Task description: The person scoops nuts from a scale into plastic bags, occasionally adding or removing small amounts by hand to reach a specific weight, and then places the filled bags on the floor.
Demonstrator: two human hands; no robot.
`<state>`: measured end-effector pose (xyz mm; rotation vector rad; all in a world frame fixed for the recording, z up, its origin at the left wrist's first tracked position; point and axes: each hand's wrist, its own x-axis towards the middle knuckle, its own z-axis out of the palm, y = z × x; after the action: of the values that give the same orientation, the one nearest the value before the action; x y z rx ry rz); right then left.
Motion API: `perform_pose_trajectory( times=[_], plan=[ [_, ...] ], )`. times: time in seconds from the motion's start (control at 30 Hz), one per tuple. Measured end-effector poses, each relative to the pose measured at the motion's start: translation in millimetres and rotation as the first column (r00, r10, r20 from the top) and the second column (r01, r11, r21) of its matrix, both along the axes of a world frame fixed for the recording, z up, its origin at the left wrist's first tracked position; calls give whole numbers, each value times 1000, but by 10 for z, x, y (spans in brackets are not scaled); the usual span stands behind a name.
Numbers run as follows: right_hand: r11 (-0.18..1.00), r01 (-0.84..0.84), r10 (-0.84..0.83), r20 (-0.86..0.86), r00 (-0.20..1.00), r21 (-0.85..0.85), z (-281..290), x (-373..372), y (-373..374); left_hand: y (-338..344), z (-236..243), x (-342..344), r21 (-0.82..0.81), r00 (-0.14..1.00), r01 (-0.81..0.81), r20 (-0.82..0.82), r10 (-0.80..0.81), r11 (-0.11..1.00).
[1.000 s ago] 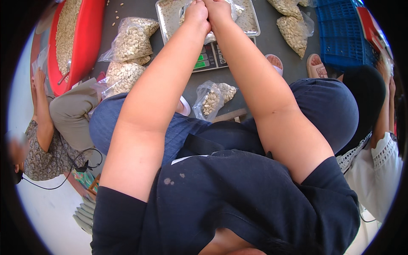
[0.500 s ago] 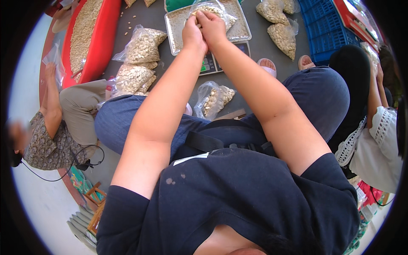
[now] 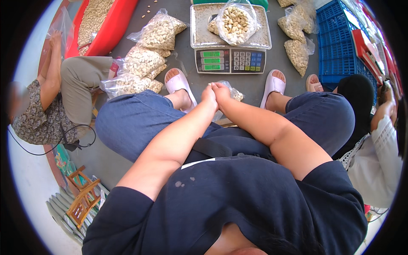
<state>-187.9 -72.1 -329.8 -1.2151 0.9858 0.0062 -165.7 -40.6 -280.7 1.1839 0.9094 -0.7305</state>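
Note:
My left hand [image 3: 208, 96] and my right hand [image 3: 221, 92] are pressed together above my lap, fingers closed. What they hold, if anything, is hidden. Partly behind them lies a small clear plastic bag [image 3: 236, 94] of pale flat oval pieces, like seeds or beans; I cannot tell whether my hands touch it. Beyond my hands, a digital scale [image 3: 230, 60] has a speckled tray [image 3: 199, 39] on top. An open-mouthed clear bag [image 3: 236, 23] of the same pieces rests on that tray.
Several filled bags [image 3: 157, 35] lie left of the scale, more filled bags [image 3: 296, 54] right. A red tub [image 3: 114, 32] of loose pieces stands far left, a blue crate [image 3: 335, 46] at right. One person [image 3: 40, 102] sits left, holding a clear bag; another [image 3: 374, 165] sits right.
Both hands have come back from the bag on the scale tray to above my lap, still together. That bag now sits untouched with its opening upward. My view has shifted a little.

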Motion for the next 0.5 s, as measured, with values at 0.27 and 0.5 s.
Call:
perform_pose_trajectory(
  times=[0.27, 0.5],
  plan=[
    [922, -305, 128, -555, 822, -239, -498, -207, -412, -178, -915, -60, -16, 833, 512, -233, -501, 859],
    [849, -515, 316, -670, 671, -116, -301, -274, -713, -124, -664, 29, 478, 296, 860, -184, -937, 178]
  ],
)
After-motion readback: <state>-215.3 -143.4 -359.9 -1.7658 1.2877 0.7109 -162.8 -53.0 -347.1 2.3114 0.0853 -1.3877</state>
